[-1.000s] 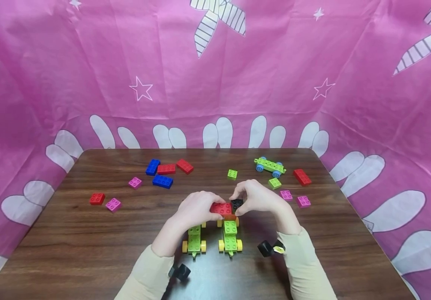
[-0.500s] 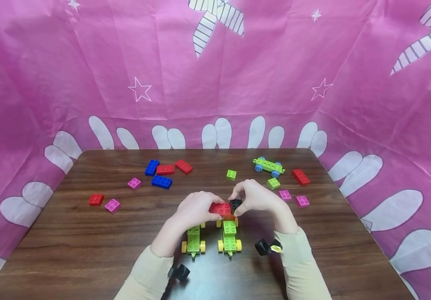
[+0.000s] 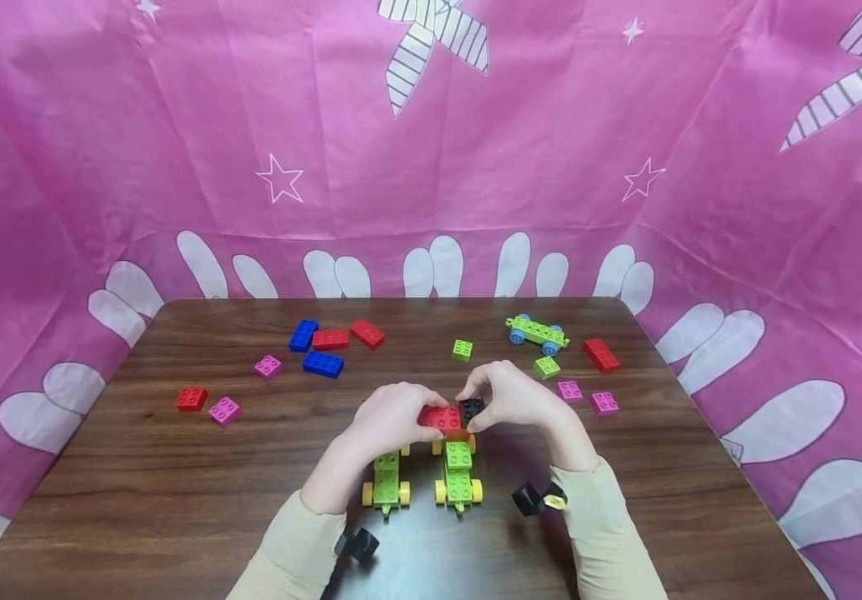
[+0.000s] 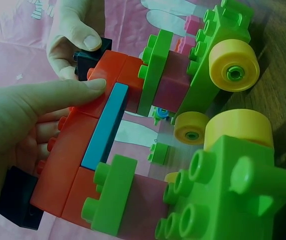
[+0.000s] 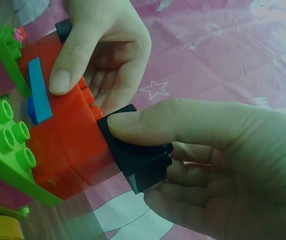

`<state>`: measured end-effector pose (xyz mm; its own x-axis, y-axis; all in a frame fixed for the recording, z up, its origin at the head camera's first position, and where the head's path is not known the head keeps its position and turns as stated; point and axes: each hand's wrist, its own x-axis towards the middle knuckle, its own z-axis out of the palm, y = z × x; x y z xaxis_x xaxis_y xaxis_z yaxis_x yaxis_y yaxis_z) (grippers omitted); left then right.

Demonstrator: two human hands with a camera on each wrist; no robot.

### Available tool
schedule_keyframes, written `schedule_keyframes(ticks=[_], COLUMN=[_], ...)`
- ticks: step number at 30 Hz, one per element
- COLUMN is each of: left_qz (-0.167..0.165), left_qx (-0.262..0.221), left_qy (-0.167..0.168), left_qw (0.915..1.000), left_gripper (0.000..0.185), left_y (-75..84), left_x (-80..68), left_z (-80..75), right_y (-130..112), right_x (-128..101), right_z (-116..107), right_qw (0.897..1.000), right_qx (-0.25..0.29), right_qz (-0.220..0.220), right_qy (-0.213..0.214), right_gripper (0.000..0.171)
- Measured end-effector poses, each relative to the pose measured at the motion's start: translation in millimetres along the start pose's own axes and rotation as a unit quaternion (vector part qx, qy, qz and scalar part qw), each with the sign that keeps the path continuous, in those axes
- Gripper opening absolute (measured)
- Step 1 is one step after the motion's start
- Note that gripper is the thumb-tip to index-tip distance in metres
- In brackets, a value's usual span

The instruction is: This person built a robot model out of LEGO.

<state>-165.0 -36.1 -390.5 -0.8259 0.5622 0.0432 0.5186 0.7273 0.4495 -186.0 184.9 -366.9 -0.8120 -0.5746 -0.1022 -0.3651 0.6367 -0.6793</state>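
Note:
Two lime green car bases with yellow wheels stand side by side, the left base (image 3: 387, 485) and the right base (image 3: 458, 483). Across them runs a raised row of red bricks (image 3: 443, 418), on lime bricks (image 4: 113, 195) and pink bricks (image 4: 143, 205). A blue brick (image 4: 106, 127) sits under the row's middle. My left hand (image 3: 393, 419) grips the red row, thumb on its near side. My right hand (image 3: 515, 398) pinches a black brick (image 5: 135, 150) between thumb and fingers, right at the row's right end. Another black brick (image 4: 18, 197) is at the left end.
Blue bricks (image 3: 323, 363) and red bricks (image 3: 331, 339) lie at the back left, with pink bricks (image 3: 224, 410) nearer. Back right are a lime car base (image 3: 536, 331) with blue wheels, lime bricks (image 3: 463, 349), pink bricks (image 3: 604, 403) and a red brick (image 3: 601, 355).

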Motion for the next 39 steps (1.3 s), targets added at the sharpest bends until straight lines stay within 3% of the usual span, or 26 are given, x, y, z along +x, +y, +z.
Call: schedule_keyframes(ticks=[12, 28, 34, 39], left_qz=[-0.013, 0.002, 0.019, 0.035], left_qx=[-0.014, -0.006, -0.005, -0.043], left_qy=[-0.01, -0.007, -0.006, 0.002], left_qw=[0.9998, 1.0, 0.9998, 0.9984], left_gripper=[0.041, 0.042, 0.042, 0.044], left_y=[1.8, 0.6, 0.1, -2.3], left_x=[-0.9, -3.0, -3.1, -3.0], left_z=[-1.7, -2.4, -3.9, -6.6], right_y=[2.4, 1.1, 4.2, 7.2], right_x=[-0.8, -3.6, -3.3, -6.7], right_z=[0.2, 0.9, 0.5, -5.2], right_qw=[1.0, 1.0, 0.999, 0.998], right_qx=[0.005, 0.005, -0.014, -0.015], right_qz=[0.001, -0.008, -0.032, -0.059], right_qy=[0.002, -0.007, -0.014, 0.004], right_gripper=[0.031, 0.033, 0.032, 0.042])
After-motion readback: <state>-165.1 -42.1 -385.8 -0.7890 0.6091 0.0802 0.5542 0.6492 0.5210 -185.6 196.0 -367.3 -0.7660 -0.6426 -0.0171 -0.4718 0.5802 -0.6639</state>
